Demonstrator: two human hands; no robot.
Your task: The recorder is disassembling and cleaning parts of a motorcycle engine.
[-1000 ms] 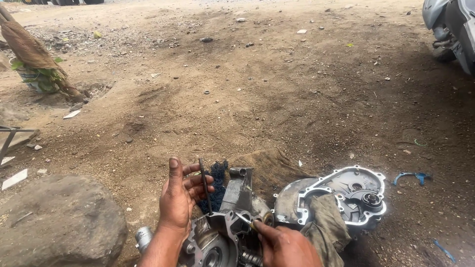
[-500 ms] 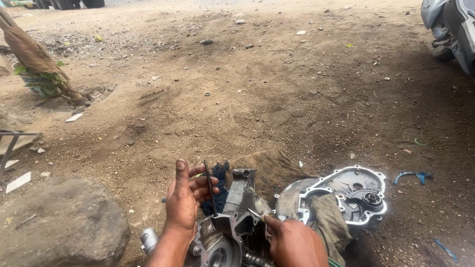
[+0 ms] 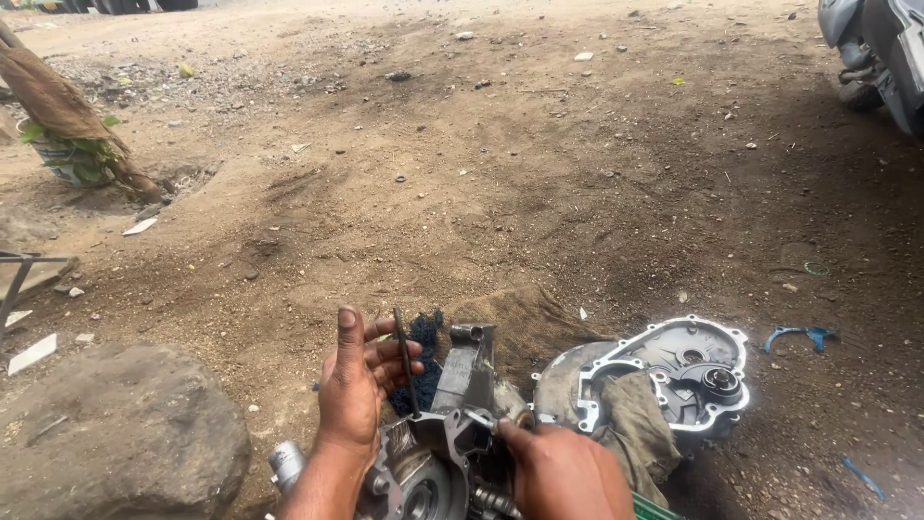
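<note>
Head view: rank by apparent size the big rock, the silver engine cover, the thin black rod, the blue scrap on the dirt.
1. Rock, largest, though it sits near the camera.
2. Engine cover.
3. Black rod, held in the left hand, and blue scrap: too close to rank; rod longer, scrap wider.

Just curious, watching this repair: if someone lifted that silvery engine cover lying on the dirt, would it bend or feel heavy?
The engine cover looks like cast metal, so probably stiff and fairly heavy. Oily grime may make it slippery. Lying flat, it seems unlikely to roll.
</note>
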